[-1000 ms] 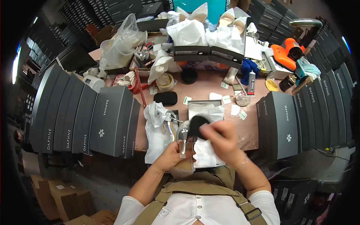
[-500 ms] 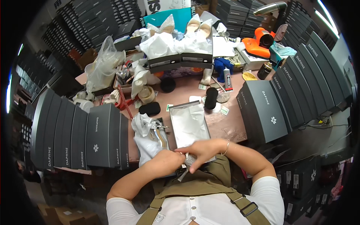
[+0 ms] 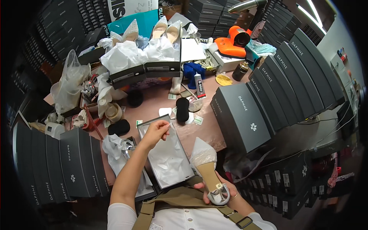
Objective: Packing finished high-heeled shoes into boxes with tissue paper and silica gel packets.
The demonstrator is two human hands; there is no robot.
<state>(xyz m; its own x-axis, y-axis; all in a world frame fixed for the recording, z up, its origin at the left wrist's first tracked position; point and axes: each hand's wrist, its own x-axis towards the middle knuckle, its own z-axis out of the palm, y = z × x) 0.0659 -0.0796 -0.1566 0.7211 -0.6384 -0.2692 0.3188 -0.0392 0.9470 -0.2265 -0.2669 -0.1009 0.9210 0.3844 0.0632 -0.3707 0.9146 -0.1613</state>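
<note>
My right hand grips a shoe by its heel end, right of the open box and close to my body. This shoe has a tan insole, a pale pointed toe under clear wrapping, and a silvery strap at the heel. Above the open grey box, lined with white tissue, hovers my left hand. Its fingers are curled in a pinch; a tiny pale speck shows at the tips, too small to name. To the left, another box holds white tissue and a silvery shoe, partly hidden by my left forearm.
Grey shoe boxes stand in rows at left and right. Two boxes of sparkly pumps sit at the back. Black oval pads, a glue tube, a dark bottle and an orange blower lie about the table.
My hands have parted from near my lap. The left rose forward over the open box, while the right moved rightward and now shows the shoe in full. The view has swung right.
</note>
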